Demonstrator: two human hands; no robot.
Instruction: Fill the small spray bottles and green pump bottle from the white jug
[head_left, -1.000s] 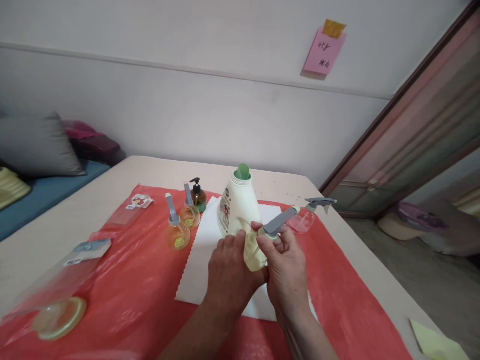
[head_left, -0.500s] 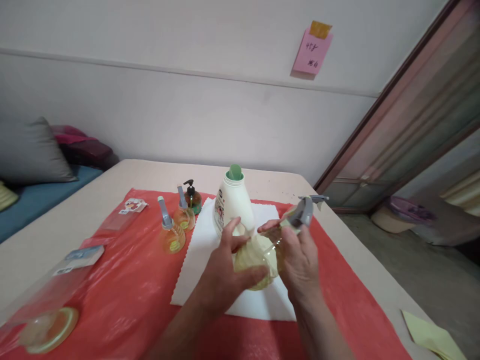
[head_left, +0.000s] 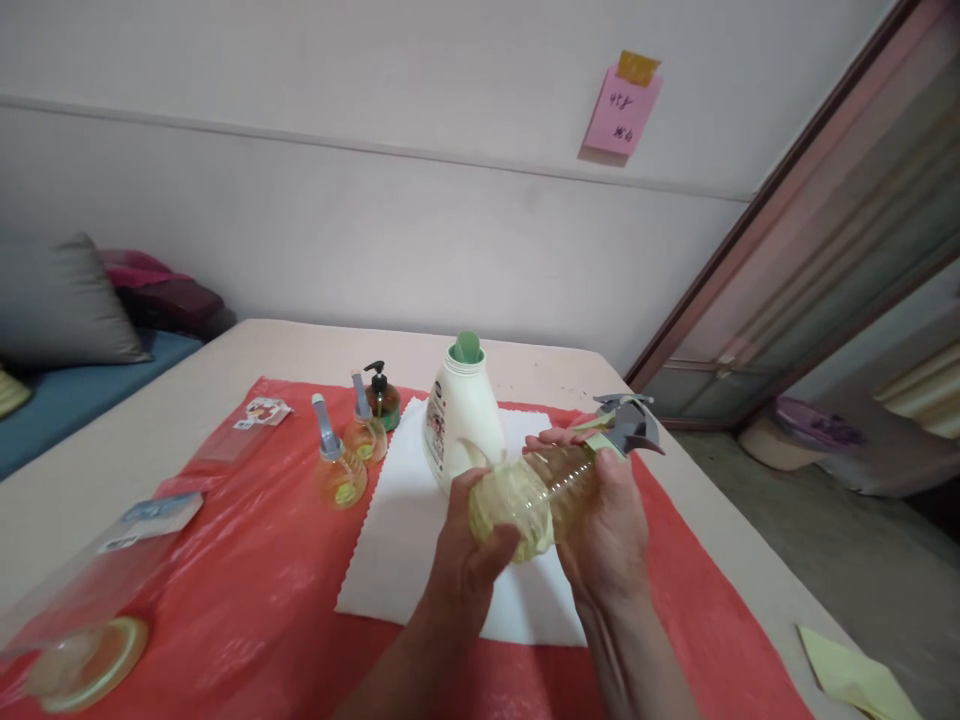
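Observation:
Both hands hold a clear ribbed spray bottle (head_left: 534, 497) with pale yellow liquid, tipped on its side above a white cloth (head_left: 409, 530). My left hand (head_left: 466, 560) is closed round its rounded base. My right hand (head_left: 609, 520) grips the neck end, just below the grey trigger head (head_left: 628, 424), which points right. A white detergent jug (head_left: 460, 420) with a green spout stands just behind the hands.
Two small yellow spray bottles (head_left: 337, 470) (head_left: 364, 430) and a dark pump bottle (head_left: 382, 395) stand left of the jug on a red plastic sheet (head_left: 247, 580). Clear packaging (head_left: 82, 590) lies at the left. A yellow-green sheet of paper (head_left: 855, 675) sits at the table's right edge.
The bottle has been turned from nearly upright to lying sideways, with its trigger head swung up and to the right. Both hands shifted slightly right with it.

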